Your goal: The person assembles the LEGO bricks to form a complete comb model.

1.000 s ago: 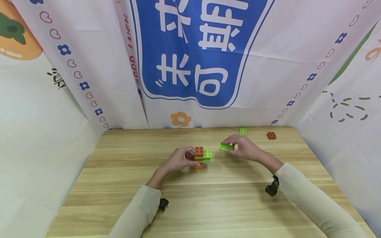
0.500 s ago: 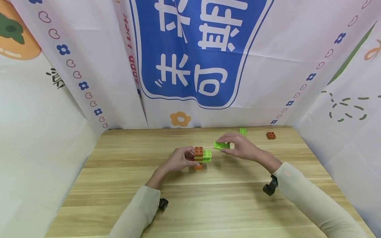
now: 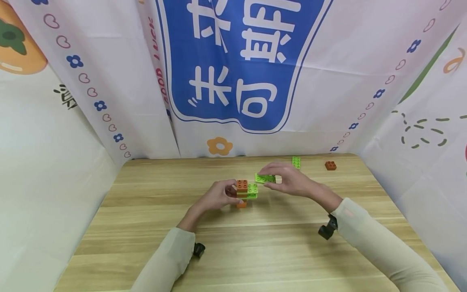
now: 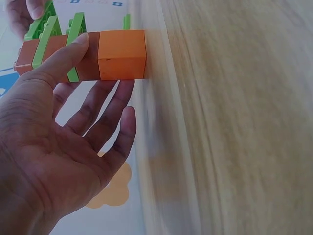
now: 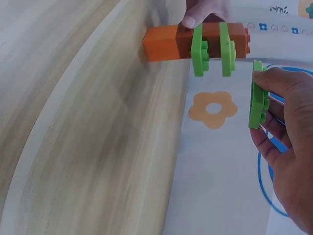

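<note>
A tower of toy building bricks (image 3: pixel 242 186) stands on the table, an orange brick (image 4: pixel 122 55) at its bottom and brown bricks above. Two thin green plates (image 5: pixel 197 49) are layered between the brown bricks and jut out to the right. My left hand (image 3: pixel 217 195) grips the tower from the left, its thumb lying across the side. In my right hand (image 3: pixel 292 180) a loose green studded plate (image 5: pixel 257 95) is pinched between thumb and fingers. It hangs beside the top of the tower, apart from it, studs up.
Another green plate (image 3: pixel 296 162) lies near the back edge of the wooden table (image 3: pixel 233 251), partly behind my right hand. To its right sits a brown brick (image 3: pixel 330 165). A printed white cloth (image 3: pixel 321 101) hangs behind the table.
My right hand has carried the green plate leftward, closer to the top of the tower. My left hand still grips the tower in the same place.
</note>
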The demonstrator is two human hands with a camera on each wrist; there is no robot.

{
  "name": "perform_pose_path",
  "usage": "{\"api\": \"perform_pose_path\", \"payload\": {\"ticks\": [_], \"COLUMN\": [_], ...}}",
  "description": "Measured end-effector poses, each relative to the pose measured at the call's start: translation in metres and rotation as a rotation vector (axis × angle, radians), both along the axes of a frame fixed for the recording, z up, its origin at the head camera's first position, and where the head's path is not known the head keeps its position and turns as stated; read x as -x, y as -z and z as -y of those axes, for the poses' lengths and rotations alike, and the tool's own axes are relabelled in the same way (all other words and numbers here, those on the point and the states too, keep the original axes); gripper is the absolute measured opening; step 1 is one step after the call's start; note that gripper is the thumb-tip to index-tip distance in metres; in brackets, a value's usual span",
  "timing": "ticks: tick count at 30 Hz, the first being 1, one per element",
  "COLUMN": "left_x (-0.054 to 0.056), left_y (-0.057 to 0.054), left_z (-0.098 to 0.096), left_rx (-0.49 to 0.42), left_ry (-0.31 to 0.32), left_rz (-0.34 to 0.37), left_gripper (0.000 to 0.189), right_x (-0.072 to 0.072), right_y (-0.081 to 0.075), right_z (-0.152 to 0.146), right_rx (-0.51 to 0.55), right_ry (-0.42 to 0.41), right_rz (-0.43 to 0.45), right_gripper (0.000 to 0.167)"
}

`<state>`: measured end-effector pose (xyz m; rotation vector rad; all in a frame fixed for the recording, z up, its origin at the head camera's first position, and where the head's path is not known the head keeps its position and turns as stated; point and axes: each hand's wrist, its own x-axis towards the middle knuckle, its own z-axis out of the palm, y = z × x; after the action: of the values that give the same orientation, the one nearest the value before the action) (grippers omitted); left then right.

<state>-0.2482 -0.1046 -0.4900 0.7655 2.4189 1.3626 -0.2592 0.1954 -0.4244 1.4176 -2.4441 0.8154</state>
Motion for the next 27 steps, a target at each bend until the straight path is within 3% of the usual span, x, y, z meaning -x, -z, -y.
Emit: {"api": "perform_pose_path", "payload": {"ticks": [14,27], "left_x": [-0.001,-0.001], "left_y": [0.0,-0.001], "left_z": [0.0,-0.001], "left_rx": [-0.003,0.0], "left_ry": [-0.006,0.002], "left_rz": [-0.005,-0.012], "left_gripper": [0.03,0.028], "right_x": [-0.005,-0.001], "right_y": [-0.011,-0.008], "right_z": [0.02,0.035], "right_rx": [-0.002,0.007], "right_ry": [-0.037,-0.096], "right_rz": [-0.05,-0.036], "right_gripper": [0.033,0.031]}}
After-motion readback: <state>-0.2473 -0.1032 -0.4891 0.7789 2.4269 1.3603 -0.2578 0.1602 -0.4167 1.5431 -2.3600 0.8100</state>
